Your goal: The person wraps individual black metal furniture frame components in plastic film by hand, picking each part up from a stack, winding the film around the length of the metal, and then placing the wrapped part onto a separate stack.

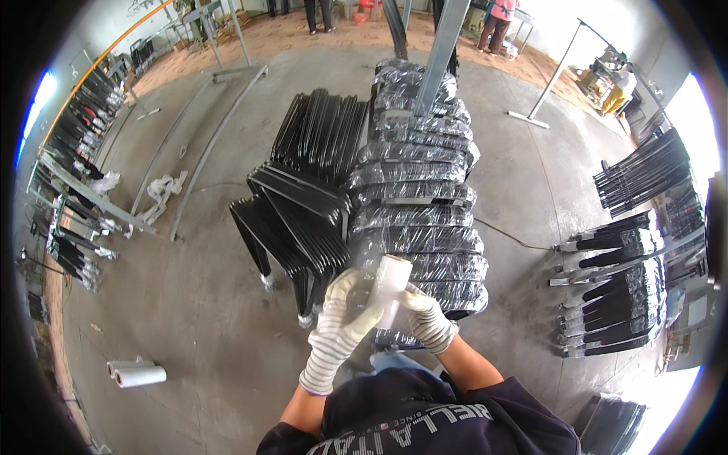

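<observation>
1 film roll (391, 287) looks smooth, white and cylindrical.

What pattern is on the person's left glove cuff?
The cuff has grey and white stripes; see head view.

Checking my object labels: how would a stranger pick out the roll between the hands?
A long row of film-wrapped black bundles runs down the centre. At its near end, between the gloved left hand and right hand, is a white film roll. Unlike the rolls lying on the floor, it is raised.
</observation>
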A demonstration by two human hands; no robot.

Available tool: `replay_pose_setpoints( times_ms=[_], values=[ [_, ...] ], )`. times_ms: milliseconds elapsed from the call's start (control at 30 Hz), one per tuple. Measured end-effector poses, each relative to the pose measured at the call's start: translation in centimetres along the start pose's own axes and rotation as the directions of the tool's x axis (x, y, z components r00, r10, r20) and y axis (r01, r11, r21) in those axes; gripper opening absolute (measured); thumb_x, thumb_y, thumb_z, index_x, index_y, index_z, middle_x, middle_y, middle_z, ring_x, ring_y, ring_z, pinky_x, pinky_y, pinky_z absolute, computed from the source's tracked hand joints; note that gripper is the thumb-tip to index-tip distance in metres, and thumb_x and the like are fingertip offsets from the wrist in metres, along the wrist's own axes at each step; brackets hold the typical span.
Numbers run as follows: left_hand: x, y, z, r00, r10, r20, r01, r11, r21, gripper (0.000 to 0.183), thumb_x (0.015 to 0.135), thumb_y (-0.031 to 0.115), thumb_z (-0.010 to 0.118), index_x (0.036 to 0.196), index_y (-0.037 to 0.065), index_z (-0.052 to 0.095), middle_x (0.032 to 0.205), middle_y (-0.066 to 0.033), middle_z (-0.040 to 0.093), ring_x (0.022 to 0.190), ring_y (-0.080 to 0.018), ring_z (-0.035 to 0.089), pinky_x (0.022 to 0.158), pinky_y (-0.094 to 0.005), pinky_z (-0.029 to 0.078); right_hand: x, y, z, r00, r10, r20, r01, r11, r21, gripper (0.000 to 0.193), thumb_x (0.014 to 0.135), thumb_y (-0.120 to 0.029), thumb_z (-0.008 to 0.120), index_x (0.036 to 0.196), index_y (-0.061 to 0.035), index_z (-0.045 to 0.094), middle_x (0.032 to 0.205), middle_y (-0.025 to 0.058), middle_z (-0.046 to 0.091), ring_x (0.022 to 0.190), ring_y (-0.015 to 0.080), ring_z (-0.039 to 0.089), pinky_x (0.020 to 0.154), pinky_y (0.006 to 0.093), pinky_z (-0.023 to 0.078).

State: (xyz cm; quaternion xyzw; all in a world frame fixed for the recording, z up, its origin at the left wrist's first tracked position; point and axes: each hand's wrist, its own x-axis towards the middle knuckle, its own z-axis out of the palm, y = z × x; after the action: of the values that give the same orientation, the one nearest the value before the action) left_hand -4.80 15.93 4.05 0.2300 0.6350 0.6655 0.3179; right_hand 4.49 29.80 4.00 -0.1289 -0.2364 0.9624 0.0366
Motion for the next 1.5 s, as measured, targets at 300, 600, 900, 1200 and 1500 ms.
replay_pose_setpoints(
  times_ms=[300,600,900,1200,1500],
  values=[
    [1.5,1.3,-0.2,0.965,-0.257,0.055,0.243,0.793,-0.558,0.038,0.073,0.014,0.073,0.106,0.002,0.057,0.097,-0.0061,0.063,0.089,-0.0148,0.059,0.083,-0.0272,0.046,1.0,0.6,0.7,0.981,-0.083,0.176,0.132,0.947,-0.292,0.083,0.064,-0.034,0.079,0.130,-0.0052,0.038,0.125,0.0059,0.046,0.118,0.0183,0.042,0.100,0.0328,0.031],
    [3.5,2.1,-4.2,0.983,-0.183,0.029,0.185,0.963,-0.196,0.007,0.084,0.010,0.060,0.086,0.004,0.057,0.075,0.0058,0.053,0.067,-0.0018,0.046,0.063,-0.0155,0.040,2.3,2.9,2.6,0.988,-0.117,0.104,0.127,0.987,-0.095,0.078,0.067,-0.029,0.076,0.130,-0.0050,0.036,0.118,0.0089,0.051,0.107,0.0204,0.051,0.091,0.0342,0.042],
    [3.1,1.1,-8.2,0.998,-0.044,-0.040,0.041,0.997,-0.069,0.012,0.088,0.019,0.055,0.092,0.008,0.056,0.078,0.0025,0.057,0.072,-0.0074,0.054,0.069,-0.0223,0.044,3.4,7.0,4.8,0.991,-0.126,-0.034,0.123,0.989,-0.082,0.071,0.065,-0.027,0.076,0.122,-0.0048,0.040,0.103,0.0075,0.054,0.093,0.0196,0.056,0.083,0.0327,0.046],
    [1.8,-1.8,-8.6,0.982,-0.139,0.129,0.179,0.900,-0.398,0.030,0.076,0.008,0.070,0.102,0.005,0.056,0.093,-0.0010,0.060,0.084,-0.0084,0.055,0.077,-0.0230,0.046,5.0,7.9,4.4,0.951,-0.303,-0.053,0.281,0.926,-0.250,0.066,0.065,-0.014,0.077,0.121,-0.0089,0.042,0.108,0.0023,0.051,0.102,0.0139,0.050,0.086,0.0282,0.043],
    [1.4,-2.3,-7.4,0.985,-0.097,-0.146,0.067,0.979,-0.194,0.016,0.084,0.019,0.062,0.083,0.004,0.057,0.075,-0.0005,0.060,0.067,-0.0056,0.051,0.064,-0.0194,0.043,5.3,10.7,3.5,0.901,-0.424,-0.089,0.365,0.855,-0.368,0.068,0.064,-0.006,0.078,0.122,-0.0070,0.041,0.109,0.0020,0.053,0.096,0.0109,0.052,0.081,0.0244,0.045]
  ],
)
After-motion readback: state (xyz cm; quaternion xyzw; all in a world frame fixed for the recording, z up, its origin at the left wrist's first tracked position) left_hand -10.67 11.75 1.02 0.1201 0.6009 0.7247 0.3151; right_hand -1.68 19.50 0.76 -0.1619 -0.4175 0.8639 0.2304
